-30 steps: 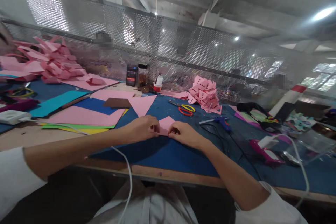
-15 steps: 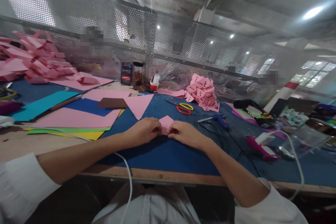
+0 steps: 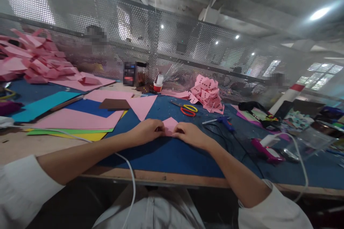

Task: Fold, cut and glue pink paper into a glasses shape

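Note:
A small piece of pink paper [image 3: 170, 125] lies on the blue table mat [image 3: 161, 157], its pointed end facing away from me. My left hand [image 3: 150, 128] pinches its left edge, fingers curled. On the opposite edge, my right hand [image 3: 188, 134] grips the paper with thumb and bent fingers. Both hands rest low on the mat, and the fingers hide the paper's side corners. Just beyond them lies a larger pink paper triangle [image 3: 143, 106]. Scissors [image 3: 188, 109] with red and yellow handles sit past my right hand, near a blue glue gun [image 3: 224, 122].
Coloured sheets [image 3: 88, 120] are stacked at left, beneath a brown piece [image 3: 114, 104]. Folded pink strips [image 3: 40, 61] heap up behind. A pile of dotted pink pieces [image 3: 206, 93] stands by the mesh partition [image 3: 172, 43]. At right are a magenta device [image 3: 266, 151] and a white cable [image 3: 302, 161].
Both hands keep hold of the pink paper in nearly the same place. The fingers have shifted slightly along its near edge, with less of its lower part showing.

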Demonstrator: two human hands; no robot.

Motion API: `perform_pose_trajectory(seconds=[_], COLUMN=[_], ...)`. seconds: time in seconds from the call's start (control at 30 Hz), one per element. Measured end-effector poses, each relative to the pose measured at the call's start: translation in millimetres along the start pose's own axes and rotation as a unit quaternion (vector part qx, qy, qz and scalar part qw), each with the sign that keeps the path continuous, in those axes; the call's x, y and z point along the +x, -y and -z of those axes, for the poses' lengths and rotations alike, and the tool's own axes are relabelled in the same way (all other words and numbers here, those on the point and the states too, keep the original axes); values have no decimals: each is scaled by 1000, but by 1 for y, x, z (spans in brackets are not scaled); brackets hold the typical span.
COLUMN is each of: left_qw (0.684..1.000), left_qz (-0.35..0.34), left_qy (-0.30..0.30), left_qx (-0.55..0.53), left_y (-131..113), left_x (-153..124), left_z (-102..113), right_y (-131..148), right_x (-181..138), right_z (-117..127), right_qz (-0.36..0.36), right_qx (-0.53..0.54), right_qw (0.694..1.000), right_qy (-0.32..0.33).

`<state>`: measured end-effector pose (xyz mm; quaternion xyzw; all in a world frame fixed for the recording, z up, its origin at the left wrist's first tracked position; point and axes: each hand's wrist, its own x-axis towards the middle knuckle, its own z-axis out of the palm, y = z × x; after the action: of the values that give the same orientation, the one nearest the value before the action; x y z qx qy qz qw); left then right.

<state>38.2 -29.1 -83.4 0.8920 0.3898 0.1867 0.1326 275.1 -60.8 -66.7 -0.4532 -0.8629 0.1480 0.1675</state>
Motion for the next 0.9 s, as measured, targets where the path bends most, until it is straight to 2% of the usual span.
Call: perform_pose_trajectory(seconds=[0.5, 0.67, 0.9], left_qw=[999, 999, 996], left_qz=[44, 40, 51], left_qy=[30, 30, 62], left_qx=[-9, -18, -30], left_y=[0, -1, -4], left_x=[4, 3, 3], left_z=[5, 7, 17], right_y=[2, -4, -18], right_x=[0, 0, -1], right_z=[12, 15, 17], right_qz=[-41, -34, -27], right_qx=[33, 35, 54], right_qw=[998, 998, 996], right_qy=[39, 46, 64])
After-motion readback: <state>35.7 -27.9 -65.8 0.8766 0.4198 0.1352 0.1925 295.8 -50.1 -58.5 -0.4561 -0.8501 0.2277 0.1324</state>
